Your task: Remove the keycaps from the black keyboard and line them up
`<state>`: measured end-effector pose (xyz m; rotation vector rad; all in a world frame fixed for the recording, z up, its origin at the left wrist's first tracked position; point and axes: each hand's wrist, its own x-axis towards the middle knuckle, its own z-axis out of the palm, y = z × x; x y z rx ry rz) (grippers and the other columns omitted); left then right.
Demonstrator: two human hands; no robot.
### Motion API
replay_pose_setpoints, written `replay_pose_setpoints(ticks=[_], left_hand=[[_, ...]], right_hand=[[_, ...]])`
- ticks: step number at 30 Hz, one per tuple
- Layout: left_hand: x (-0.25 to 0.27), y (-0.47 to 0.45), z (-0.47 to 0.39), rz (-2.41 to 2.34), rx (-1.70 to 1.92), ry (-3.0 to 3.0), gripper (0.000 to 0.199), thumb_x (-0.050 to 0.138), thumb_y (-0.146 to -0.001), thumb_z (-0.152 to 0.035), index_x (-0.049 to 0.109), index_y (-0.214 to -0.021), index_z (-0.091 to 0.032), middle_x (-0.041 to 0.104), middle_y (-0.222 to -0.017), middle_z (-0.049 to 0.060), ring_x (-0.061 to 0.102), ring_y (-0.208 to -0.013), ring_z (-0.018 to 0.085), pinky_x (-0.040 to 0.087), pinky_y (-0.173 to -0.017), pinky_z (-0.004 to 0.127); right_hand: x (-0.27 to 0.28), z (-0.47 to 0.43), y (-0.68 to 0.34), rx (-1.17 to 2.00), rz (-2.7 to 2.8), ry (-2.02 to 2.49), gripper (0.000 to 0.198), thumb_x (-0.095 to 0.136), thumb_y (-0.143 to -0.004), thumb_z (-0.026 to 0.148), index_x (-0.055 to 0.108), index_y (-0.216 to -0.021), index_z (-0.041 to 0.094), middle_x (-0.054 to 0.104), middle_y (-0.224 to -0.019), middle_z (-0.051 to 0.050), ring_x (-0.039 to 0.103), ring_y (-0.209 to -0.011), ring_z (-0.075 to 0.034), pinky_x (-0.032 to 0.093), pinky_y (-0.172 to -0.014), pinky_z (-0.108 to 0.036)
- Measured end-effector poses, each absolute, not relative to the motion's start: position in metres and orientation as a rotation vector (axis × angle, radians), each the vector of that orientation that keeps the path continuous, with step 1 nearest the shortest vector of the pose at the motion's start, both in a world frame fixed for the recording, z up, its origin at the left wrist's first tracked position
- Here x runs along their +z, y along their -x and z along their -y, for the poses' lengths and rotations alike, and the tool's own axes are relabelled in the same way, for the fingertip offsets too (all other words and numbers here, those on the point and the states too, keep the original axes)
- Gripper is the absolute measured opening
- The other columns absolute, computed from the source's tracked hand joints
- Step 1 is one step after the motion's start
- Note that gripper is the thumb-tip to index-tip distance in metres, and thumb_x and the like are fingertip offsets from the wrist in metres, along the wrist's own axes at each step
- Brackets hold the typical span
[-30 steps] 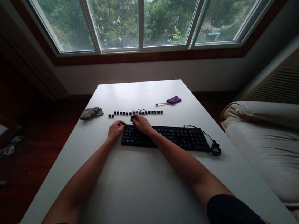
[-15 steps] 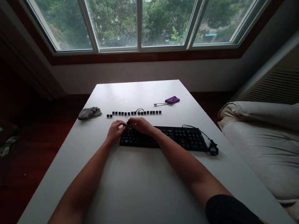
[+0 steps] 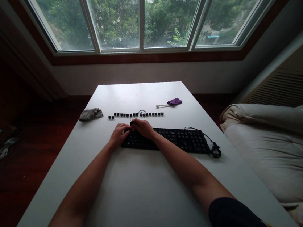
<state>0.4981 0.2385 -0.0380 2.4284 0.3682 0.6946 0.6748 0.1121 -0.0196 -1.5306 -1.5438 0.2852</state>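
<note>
A black keyboard [image 3: 174, 137] lies at a slant on the white table, its far left part under my hands. My right hand [image 3: 143, 127] is closed over the upper left keys, pinching a thin wire keycap puller [image 3: 131, 119] whose wires stick up above the fingers. A small dark block shows at those fingertips; whether it is a keycap or the puller's grip is unclear. My left hand [image 3: 118, 134] is closed at the keyboard's left end, its fingertips against the corner. Just beyond, loose black keycaps [image 3: 124, 115] stand in a row.
A thin wire loop [image 3: 142, 112] lies among the keycaps. Farther left sits a crumpled grey cloth [image 3: 90, 114]; at right, a purple cloth [image 3: 174, 101] beside a thin brush-like stick [image 3: 162, 106]. The keyboard's coiled cable [image 3: 215, 151] rests at its right end. A pale couch [image 3: 269, 140] flanks the table [image 3: 139, 195].
My right hand has shifted slightly right with the wire puller, and the dark block at its fingertips shows more. My left fingertips have come away from the puller to the keyboard's corner.
</note>
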Motion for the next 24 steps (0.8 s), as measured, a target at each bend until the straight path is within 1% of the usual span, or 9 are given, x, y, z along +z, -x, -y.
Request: replay_pose_setpoints(ticks=[3,7,10,16,21,24], left_hand=[[-0.037,-0.499,-0.238,-0.378,0.685,-2.411,0.023,0.061,-0.091,-0.029,0.076,-0.108,-0.028,0.072,-0.117,0.005,0.056,-0.118,0.027,0.044,-0.109,0.047],[-0.034,-0.498,-0.235,-0.408,0.668,-2.382,0.024,0.062,-0.090,-0.028,0.077,-0.108,-0.028,0.072,-0.117,0.005,0.055,-0.120,0.028,0.043,-0.111,0.049],[-0.031,-0.497,-0.232,-0.413,0.666,-2.374,0.025,0.061,-0.090,-0.027,0.076,-0.110,-0.028,0.072,-0.116,0.005,0.055,-0.120,0.028,0.042,-0.111,0.049],[-0.030,-0.495,-0.233,-0.466,0.730,-2.255,0.031,0.066,-0.089,-0.039,0.072,-0.117,-0.027,0.073,-0.116,0.005,0.060,-0.116,0.027,0.047,-0.105,0.045],[-0.033,-0.496,-0.232,-0.469,0.716,-2.074,0.032,0.067,-0.087,-0.042,0.073,-0.114,-0.025,0.073,-0.119,0.007,0.064,-0.115,0.026,0.050,-0.101,0.042],[-0.033,-0.497,-0.228,-0.462,0.660,-1.945,0.035,0.069,-0.086,-0.043,0.073,-0.113,-0.022,0.074,-0.116,0.008,0.067,-0.111,0.026,0.054,-0.095,0.040]], right_hand=[[-0.016,-0.111,-0.672,0.310,1.489,1.485,0.019,0.058,-0.096,0.037,0.068,-0.104,0.023,0.074,-0.087,-0.002,0.068,-0.079,-0.017,0.049,-0.079,-0.028],[-0.009,-0.111,-0.672,0.370,1.164,1.354,0.025,0.050,-0.099,0.045,0.062,-0.106,0.024,0.072,-0.087,-0.002,0.070,-0.075,-0.016,0.055,-0.075,-0.030],[-0.006,-0.112,-0.673,0.425,1.047,1.311,0.026,0.055,-0.095,0.049,0.058,-0.104,0.025,0.070,-0.083,0.000,0.070,-0.070,-0.016,0.058,-0.073,-0.030],[-0.007,-0.113,-0.666,0.536,1.002,1.249,0.030,0.064,-0.089,0.052,0.059,-0.100,0.025,0.070,-0.083,0.000,0.069,-0.068,-0.015,0.059,-0.073,-0.031],[-0.011,-0.116,-0.661,0.617,1.007,1.192,0.033,0.066,-0.086,0.052,0.057,-0.101,0.024,0.070,-0.082,0.000,0.070,-0.068,-0.016,0.060,-0.069,-0.031],[-0.013,-0.119,-0.662,0.681,0.998,1.136,0.034,0.066,-0.086,0.052,0.055,-0.100,0.024,0.069,-0.083,0.000,0.070,-0.066,-0.015,0.060,-0.064,-0.029]])
